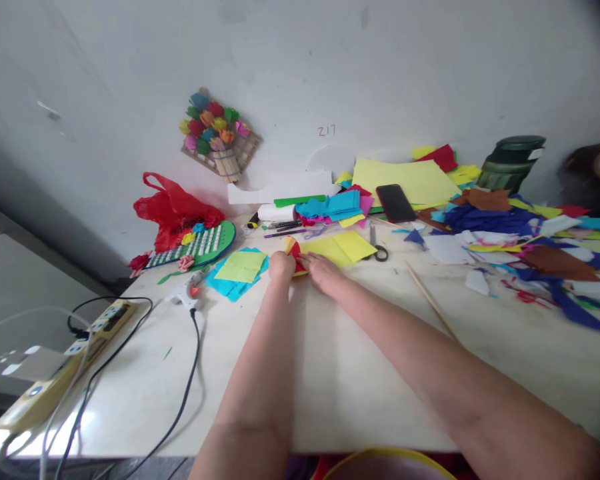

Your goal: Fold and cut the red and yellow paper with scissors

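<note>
In the middle of the table, my left hand (281, 268) is closed on a small piece of red and yellow paper (293, 247), which sticks up above its fingers. My right hand (323, 272) lies at the right side of that paper, fingers stretched out and touching it. Behind my right hand is a folded yellow sheet (345, 248). Black-handled scissors (379, 249) are just right of the sheet. Left of my left hand lie blue paper squares (233, 291) with a yellow-green square (240, 267) on top.
A glue gun (189, 292) and power strip (75, 353), both with cords, are at left. Behind them are a green decorated board (205, 245) and red plastic bag (170, 210). A wooden stick (433, 301), phone (395, 203), paper scraps (500, 220) and green jar (510, 167) lie right.
</note>
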Available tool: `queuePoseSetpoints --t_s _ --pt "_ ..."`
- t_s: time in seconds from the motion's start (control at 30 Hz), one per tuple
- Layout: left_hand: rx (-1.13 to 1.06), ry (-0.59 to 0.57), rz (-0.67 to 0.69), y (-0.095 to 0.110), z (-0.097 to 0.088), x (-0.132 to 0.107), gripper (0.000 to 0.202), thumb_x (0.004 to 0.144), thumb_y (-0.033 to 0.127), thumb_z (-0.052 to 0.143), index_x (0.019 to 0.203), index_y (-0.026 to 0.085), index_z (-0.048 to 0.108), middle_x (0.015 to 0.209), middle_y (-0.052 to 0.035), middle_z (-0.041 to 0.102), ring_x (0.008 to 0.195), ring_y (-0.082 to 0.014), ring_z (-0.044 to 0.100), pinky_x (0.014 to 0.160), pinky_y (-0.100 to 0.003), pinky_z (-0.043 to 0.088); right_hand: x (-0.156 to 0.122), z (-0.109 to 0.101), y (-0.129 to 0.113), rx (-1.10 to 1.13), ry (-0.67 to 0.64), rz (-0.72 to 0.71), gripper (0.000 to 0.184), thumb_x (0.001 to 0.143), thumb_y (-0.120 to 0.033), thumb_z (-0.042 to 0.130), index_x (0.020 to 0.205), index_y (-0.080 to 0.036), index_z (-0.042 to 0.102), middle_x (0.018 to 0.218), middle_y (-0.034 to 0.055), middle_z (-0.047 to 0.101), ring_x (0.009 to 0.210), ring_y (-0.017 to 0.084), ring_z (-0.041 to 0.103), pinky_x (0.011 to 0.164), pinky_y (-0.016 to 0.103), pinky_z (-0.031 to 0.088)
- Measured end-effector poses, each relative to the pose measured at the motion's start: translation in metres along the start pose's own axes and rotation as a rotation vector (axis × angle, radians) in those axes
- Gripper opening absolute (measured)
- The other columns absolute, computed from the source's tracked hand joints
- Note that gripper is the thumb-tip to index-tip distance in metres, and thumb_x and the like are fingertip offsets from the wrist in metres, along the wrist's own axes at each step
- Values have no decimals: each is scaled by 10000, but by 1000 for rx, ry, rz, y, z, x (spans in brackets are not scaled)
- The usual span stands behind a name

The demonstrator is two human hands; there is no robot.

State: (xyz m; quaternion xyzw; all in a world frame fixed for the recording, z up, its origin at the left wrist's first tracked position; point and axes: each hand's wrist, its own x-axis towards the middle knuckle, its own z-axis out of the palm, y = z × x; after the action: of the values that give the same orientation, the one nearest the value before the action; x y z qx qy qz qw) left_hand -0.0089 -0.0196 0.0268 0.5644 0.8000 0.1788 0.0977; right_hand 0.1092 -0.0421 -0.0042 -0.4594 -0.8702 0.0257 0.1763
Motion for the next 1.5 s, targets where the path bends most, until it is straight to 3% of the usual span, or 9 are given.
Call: queuePoseSetpoints --t_s 0.3,0.53,0.67,0.97,1.23,1.33,1.43,1.5 --pt "-71 -50 -67 8 -3 -13 296 721 232 507 978 129 612 1035 -165 626 938 -249 599 717 -297 440 0 -2 -3 27 -19 24 401 827 -141 403 1209 -141 527 1288 108 491 1202 284 407 979 390 307" --pt "-17 -63 -76 11 -5 -12 387 741 425 495 937 120 633 1034 -181 622 920 -267 600 705 -311 446 0 -2 -3 0 -31 45 441 828 -109 352 1249 -119 485 1282 107 498 1212 254 403 997 364 294" --pt "0 -68 -73 9 -5 -10 309 736 372 522 924 151 626 1024 -159 631 920 -249 603 676 -285 442 0 -1 -3 8 -19 54 440 841 -131 343 1262 -130 471 1287 100 495 1215 253 402 999 366 292" --pt "-51 70 128 -1 3 -11 275 786 386 468 897 183 617 925 -110 657 901 -220 602 702 -267 429 -4 0 0 73 71 14 450 820 -95 348 1255 -98 466 1280 116 497 1181 207 438 992 323 305" --pt "-129 118 121 -5 6 -18 274 805 414 441 910 209 590 903 -87 658 862 -201 608 671 -257 423 -4 -2 2 160 103 -26 530 715 -106 445 1243 -113 489 1325 97 452 1240 208 370 1027 346 279" --pt "-133 132 109 -7 5 -24 255 804 412 441 904 227 585 910 -81 657 860 -201 607 676 -260 421 -14 -13 8 157 253 83 473 732 -115 401 1179 -141 553 1277 79 505 1175 193 438 1000 332 310" --pt "-148 136 79 -9 4 -30 266 805 425 437 923 235 581 934 -77 652 875 -204 602 680 -260 420 -29 -33 20 88 427 394 430 759 -137 368 1129 -145 586 1154 105 579 1064 226 496 918 353 363" --pt "-155 134 68 -9 3 -33 274 812 427 428 945 240 577 943 -75 650 885 -203 599 684 -258 420 -41 -46 32 5 477 561 411 758 -147 378 1107 -134 594 1092 136 586 1011 257 501 865 385 367"
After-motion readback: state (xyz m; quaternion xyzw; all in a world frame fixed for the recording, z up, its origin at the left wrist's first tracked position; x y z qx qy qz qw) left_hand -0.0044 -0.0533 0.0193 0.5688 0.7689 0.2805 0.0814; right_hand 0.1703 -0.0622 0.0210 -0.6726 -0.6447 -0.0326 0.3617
